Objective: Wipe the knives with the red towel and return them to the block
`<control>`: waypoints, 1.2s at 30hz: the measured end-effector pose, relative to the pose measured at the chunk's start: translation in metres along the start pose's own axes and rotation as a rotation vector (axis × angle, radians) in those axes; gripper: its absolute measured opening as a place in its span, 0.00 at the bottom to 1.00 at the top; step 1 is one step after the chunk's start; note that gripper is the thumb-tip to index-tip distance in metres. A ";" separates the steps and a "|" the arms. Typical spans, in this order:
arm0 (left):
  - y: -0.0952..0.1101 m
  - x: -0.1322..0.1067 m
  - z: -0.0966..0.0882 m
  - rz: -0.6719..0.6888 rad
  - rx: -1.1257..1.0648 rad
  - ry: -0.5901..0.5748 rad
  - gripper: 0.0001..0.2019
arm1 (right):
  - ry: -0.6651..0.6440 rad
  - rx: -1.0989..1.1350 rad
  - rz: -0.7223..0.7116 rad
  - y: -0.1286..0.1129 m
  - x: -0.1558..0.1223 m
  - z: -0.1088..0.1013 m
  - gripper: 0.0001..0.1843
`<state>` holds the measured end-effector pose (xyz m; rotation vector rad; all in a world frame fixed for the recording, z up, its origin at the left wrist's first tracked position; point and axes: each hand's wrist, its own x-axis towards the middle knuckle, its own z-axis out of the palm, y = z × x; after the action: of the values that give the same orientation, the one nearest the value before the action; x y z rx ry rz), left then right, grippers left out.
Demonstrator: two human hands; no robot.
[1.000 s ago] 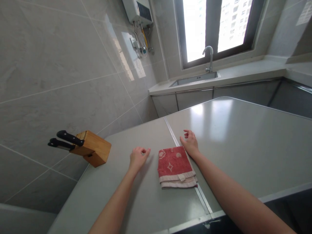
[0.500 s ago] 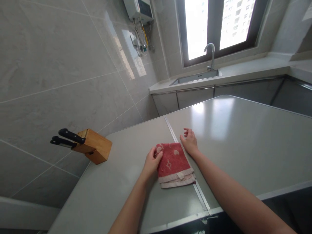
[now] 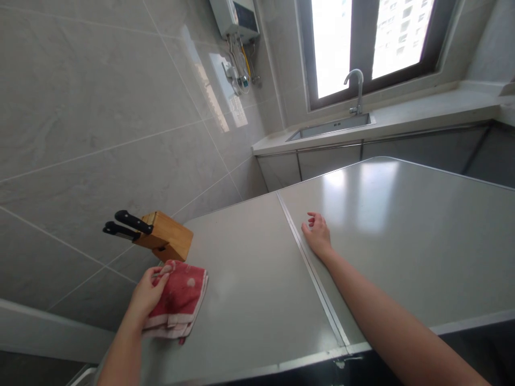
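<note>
My left hand [image 3: 148, 296] grips a folded red towel [image 3: 181, 297] with a pale pattern and beige edge, holding it at the left end of the grey countertop [image 3: 257, 289], just in front of the wooden knife block [image 3: 167, 242]. The fingers pinch the towel's far left corner. My right hand [image 3: 317, 234] rests on the counter to the right of the metal seam strip [image 3: 309, 268], fingers loosely curled, with nothing in it.
Two black-handled knives [image 3: 124, 225] stick out of the knife block towards the tiled wall. A sink with a chrome tap [image 3: 356, 88] lies under the window at the back. A water heater [image 3: 235, 16] hangs on the wall. The counter's front edge runs close below my arms.
My left hand reached right, took hold of the towel beside the seam, and carried it left to the spot in front of the knife block. My right hand stayed put.
</note>
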<state>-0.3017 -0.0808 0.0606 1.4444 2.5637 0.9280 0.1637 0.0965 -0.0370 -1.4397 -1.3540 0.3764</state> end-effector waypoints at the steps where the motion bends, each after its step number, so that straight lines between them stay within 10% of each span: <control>1: -0.016 0.006 -0.001 -0.019 0.115 0.050 0.15 | 0.002 0.002 -0.007 0.000 0.000 0.000 0.20; 7: -0.042 0.003 0.005 -0.267 0.421 0.147 0.17 | 0.028 0.017 -0.053 0.001 0.000 0.002 0.20; 10: -0.017 -0.006 0.012 -0.053 0.372 0.310 0.19 | 0.033 0.020 -0.065 0.003 0.001 0.004 0.19; 16: 0.102 -0.035 0.055 0.277 0.057 0.328 0.13 | 0.005 0.020 -0.043 -0.002 0.000 -0.001 0.16; 23: 0.241 -0.103 0.166 0.570 -0.272 0.063 0.16 | -0.186 0.034 -0.190 -0.019 -0.012 -0.011 0.18; 27: 0.251 -0.118 0.197 0.709 -0.380 -0.069 0.13 | -0.208 0.004 -0.253 -0.019 -0.013 -0.009 0.19; 36: 0.242 -0.115 0.192 0.646 -0.466 0.018 0.04 | -0.485 0.317 -0.319 -0.054 -0.032 -0.006 0.08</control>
<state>0.0093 0.0114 0.0036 2.1072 1.6961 1.4756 0.1310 0.0540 -0.0036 -0.8786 -1.7857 0.7240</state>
